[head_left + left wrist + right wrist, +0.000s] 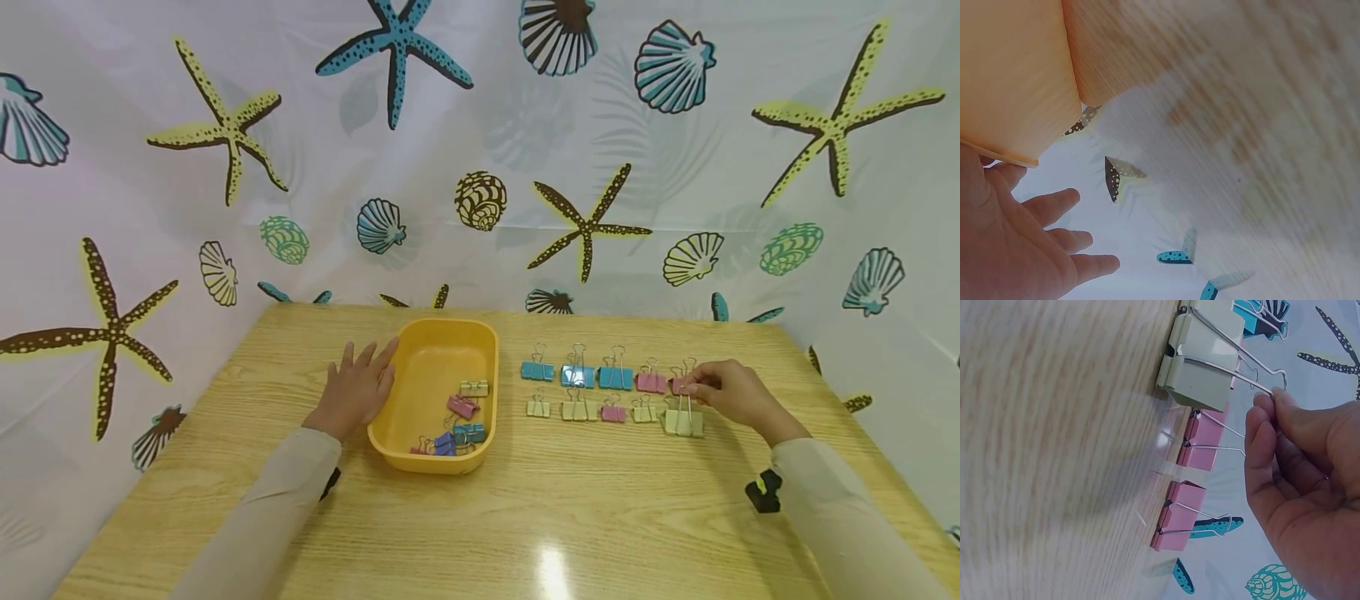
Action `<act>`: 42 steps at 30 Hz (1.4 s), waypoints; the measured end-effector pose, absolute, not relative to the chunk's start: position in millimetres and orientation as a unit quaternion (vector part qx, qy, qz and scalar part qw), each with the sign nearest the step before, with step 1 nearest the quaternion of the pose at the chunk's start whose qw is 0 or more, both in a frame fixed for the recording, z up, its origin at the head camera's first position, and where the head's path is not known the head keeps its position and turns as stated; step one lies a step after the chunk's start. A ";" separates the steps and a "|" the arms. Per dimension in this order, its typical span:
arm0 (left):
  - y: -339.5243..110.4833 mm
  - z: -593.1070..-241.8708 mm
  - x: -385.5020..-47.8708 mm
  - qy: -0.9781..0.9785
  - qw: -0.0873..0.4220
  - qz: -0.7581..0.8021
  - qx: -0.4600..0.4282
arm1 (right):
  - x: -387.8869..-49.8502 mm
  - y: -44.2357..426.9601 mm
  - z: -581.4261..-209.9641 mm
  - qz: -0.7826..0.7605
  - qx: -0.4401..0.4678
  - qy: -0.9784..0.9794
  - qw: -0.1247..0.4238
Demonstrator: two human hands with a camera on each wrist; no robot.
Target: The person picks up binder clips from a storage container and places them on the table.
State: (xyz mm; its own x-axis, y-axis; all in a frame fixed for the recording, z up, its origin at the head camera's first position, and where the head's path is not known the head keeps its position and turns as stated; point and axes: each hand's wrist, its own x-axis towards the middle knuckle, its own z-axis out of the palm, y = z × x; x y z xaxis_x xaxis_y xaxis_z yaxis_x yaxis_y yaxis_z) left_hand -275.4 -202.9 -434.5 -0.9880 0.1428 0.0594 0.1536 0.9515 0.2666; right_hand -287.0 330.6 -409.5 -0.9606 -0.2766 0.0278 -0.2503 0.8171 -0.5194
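With thumb and fingertips, my right hand [729, 392] pinches the wire handle of a large pale yellow-green binder clip [684, 423] at the right end of the front row. The right wrist view shows this clip [1207, 356] close up, its handles pointing toward the hand [1310, 462]. Pink binder clips [1204, 440] stand nearby. At the left side of a yellow bin [381, 425], my left hand [351, 392] has its fingers spread and touches the rim. In the left wrist view, straight fingers [1054, 206] show beside the bin wall [1016, 75].
Two rows of binder clips stand right of the bin: blue clips [577, 376] and pink ones [651, 382] behind, pale and pink ones [612, 413] in front. Several clips, including a blue one [469, 432], lie inside the bin. A patterned curtain [480, 125] surrounds the wooden table [450, 533].
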 end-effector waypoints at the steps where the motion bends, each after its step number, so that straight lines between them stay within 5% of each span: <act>1: -202.7 -434.5 -275.3 -0.988 0.019 -0.137 -0.075 | -286.9 330.8 -409.3 -0.268 -0.138 0.953 0.026; 31: -200.0 -434.5 -276.9 -0.986 0.018 -0.147 -0.077 | -277.6 326.2 -388.3 -0.168 -0.161 0.972 -0.025; 42: -203.5 -436.3 -278.3 -0.987 0.021 -0.137 -0.076 | -275.8 240.3 -344.5 -0.164 -0.203 0.962 -0.085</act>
State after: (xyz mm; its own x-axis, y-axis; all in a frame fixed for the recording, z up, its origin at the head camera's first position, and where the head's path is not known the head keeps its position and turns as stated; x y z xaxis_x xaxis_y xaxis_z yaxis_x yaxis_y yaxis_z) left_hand -278.3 -203.5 -436.3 -0.9875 0.1452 0.0618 0.1566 0.9509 0.2670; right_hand -275.8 240.3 -344.5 -0.9031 -0.3629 0.2295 -0.4185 0.8635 -0.2814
